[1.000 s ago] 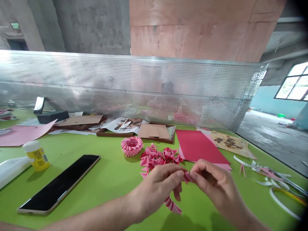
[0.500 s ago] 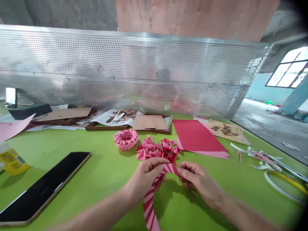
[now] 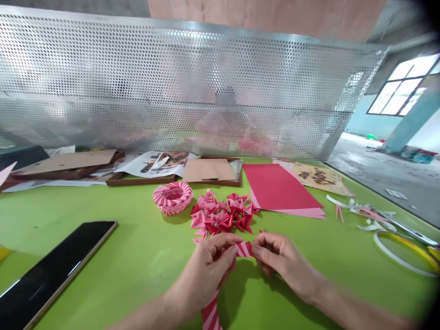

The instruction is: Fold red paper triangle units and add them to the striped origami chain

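Observation:
Between my two hands is a curved chain of folded paper (image 3: 244, 249), striped in red and pink. My left hand (image 3: 216, 259) is closed around it, and the rest of the chain hangs down past that wrist to the bottom edge. My right hand (image 3: 280, 256) pinches at the chain's right end; whether a separate paper piece is between those fingers is hidden. Just beyond my hands lies a pile of red and pink folded paper pieces (image 3: 223, 213). To its left sits a round striped paper bowl (image 3: 173, 198).
A phone (image 3: 62, 270) lies at left on the green table (image 3: 137, 270). Red and pink sheets (image 3: 282, 185) lie at right, near paper scraps (image 3: 374, 224) and a roll of tape (image 3: 405, 252). Frames and cardboard (image 3: 208, 170) line the back, before a perforated metal screen (image 3: 192, 91).
The view has shifted slightly. My left hand now covers more of the chain, so less of its curve shows. Both hands keep their hold near its right end.

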A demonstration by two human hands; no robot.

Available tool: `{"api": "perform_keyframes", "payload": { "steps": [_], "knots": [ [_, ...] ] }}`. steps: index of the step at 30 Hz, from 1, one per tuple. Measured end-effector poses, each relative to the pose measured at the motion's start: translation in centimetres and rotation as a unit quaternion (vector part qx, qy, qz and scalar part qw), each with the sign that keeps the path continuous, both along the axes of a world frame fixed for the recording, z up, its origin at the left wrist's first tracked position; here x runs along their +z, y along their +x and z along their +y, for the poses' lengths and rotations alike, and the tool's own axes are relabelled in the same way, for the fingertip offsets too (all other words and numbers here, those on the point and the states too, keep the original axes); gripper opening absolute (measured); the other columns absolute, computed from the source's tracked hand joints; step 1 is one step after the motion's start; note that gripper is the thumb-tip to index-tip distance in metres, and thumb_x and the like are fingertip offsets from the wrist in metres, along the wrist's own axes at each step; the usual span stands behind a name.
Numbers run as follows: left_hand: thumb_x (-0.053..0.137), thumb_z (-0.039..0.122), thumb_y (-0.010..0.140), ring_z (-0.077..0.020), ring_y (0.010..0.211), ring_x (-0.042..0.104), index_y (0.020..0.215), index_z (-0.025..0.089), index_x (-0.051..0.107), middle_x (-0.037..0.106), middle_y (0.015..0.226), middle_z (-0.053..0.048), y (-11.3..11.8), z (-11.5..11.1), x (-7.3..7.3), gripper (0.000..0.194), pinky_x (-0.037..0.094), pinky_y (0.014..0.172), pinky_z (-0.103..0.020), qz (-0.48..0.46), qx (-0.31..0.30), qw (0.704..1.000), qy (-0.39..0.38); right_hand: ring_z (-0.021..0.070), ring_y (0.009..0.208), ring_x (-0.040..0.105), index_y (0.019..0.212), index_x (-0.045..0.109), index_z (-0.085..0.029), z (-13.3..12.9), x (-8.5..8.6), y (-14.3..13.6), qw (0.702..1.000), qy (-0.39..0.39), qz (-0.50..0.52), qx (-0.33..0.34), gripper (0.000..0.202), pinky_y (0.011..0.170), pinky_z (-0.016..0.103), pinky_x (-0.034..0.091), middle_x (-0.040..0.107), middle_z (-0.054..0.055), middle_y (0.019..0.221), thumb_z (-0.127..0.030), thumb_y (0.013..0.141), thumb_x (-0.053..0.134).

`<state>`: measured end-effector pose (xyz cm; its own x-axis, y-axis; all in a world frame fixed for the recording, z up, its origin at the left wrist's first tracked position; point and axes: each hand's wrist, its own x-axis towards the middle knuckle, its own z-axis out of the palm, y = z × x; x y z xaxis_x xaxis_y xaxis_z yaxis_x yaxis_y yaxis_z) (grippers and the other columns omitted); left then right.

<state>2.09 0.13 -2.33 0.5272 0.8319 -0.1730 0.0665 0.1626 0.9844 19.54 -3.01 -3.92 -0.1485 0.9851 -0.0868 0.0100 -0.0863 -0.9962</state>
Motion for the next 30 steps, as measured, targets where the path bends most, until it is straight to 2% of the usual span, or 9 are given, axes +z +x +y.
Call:
{"api": "perform_keyframes", "payload": {
  "steps": [9,16,22,30],
  "knots": [
    [0.057,0.036,0.079,-0.0061,0.046,0.032,0.092,0.014,0.061,0.044,0.055,0.005,0.13,-0.21,0.11,0.027,0.022,0.041,-0.017,0.013,0.002,1.0,0.0,0.0078,0.045,0.04,0.068,0.054,-0.015,0.14,0.02,-0.22,1.0,-0.006,0.003,0.002,0.033,0.043,0.019,0.029,0.046,-0.006,0.051,-0.045,0.074,0.065],
    [0.055,0.035,0.08,-0.0048,0.043,0.028,0.096,0.013,0.059,0.038,0.051,0.007,0.31,-0.17,0.1,0.028,0.018,0.039,-0.016,-0.004,0.011,1.0,0.003,0.0076,0.045,0.041,0.065,0.052,-0.014,0.15,0.3,-0.42,1.0,-0.02,0.018,-0.001,0.034,0.044,0.019,0.03,0.045,-0.005,0.052,-0.044,0.07,0.068],
    [0.053,0.033,0.082,-0.0051,0.042,0.031,0.099,0.013,0.057,0.041,0.052,0.007,0.22,-0.21,-0.12,0.027,0.021,0.039,-0.016,-0.002,0.011,1.0,-0.027,0.0075,0.048,0.037,0.068,0.053,-0.014,0.26,0.46,-0.34,1.0,-0.015,0.01,0.0,0.03,0.045,0.019,0.027,0.045,-0.005,0.054,-0.041,0.077,0.061],
    [0.054,0.03,0.081,-0.0048,0.041,0.03,0.1,0.011,0.059,0.039,0.049,0.007,0.22,-0.6,-0.25,0.027,0.02,0.037,-0.016,0.017,0.001,1.0,-0.004,0.0078,0.049,0.03,0.067,0.052,-0.014,-0.04,0.33,-0.42,1.0,0.012,-0.002,0.002,0.03,0.045,0.021,0.022,0.04,-0.006,0.053,-0.04,0.079,0.061]
  ]
}}
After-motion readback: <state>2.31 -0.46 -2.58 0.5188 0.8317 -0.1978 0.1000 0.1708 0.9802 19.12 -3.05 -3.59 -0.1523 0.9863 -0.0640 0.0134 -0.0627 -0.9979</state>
